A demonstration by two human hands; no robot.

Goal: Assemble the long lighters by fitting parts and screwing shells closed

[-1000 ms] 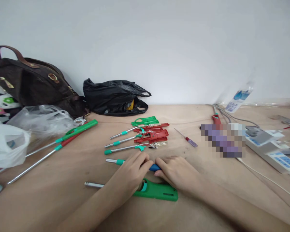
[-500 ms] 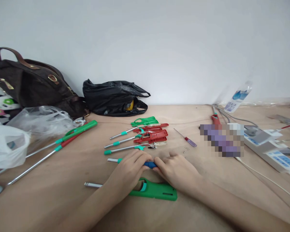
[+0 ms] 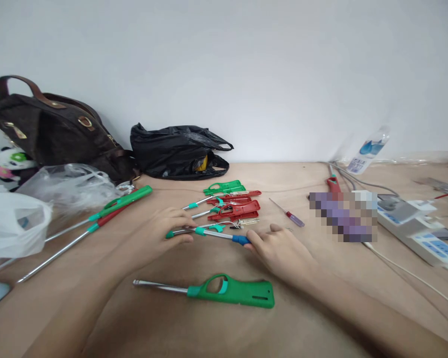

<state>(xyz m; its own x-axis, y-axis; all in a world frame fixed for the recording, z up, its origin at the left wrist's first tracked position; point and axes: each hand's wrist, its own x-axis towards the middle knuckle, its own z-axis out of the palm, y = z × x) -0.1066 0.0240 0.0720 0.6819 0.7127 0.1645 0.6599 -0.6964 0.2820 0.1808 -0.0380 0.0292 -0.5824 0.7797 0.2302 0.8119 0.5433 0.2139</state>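
My left hand (image 3: 171, 229) pinches the left end of a metal lighter tube (image 3: 218, 234) that has a teal collar. The tube's right end meets a blue piece (image 3: 241, 239), and my right hand (image 3: 278, 248) has its fingers closed on that piece. Below the hands lies a whole green lighter (image 3: 242, 292), its metal nozzle pointing left. Behind them are opened red lighter shells (image 3: 233, 211), a green shell (image 3: 226, 187) and several metal tubes with teal parts. A small purple-handled screwdriver (image 3: 294, 219) lies to the right of the shells.
At the left are long green and red lighters (image 3: 125, 201), plastic bags (image 3: 13, 221) and a dark backpack (image 3: 70, 134). A black bag (image 3: 175, 151) sits by the wall. Toward the right are a blurred purple object (image 3: 339, 216), a power strip (image 3: 427, 243), cables and a bottle (image 3: 369, 149).
My left hand has moved left and back, away from my right hand, uncovering the tube between them and the green lighter's nozzle and front. My right hand has shifted slightly right.
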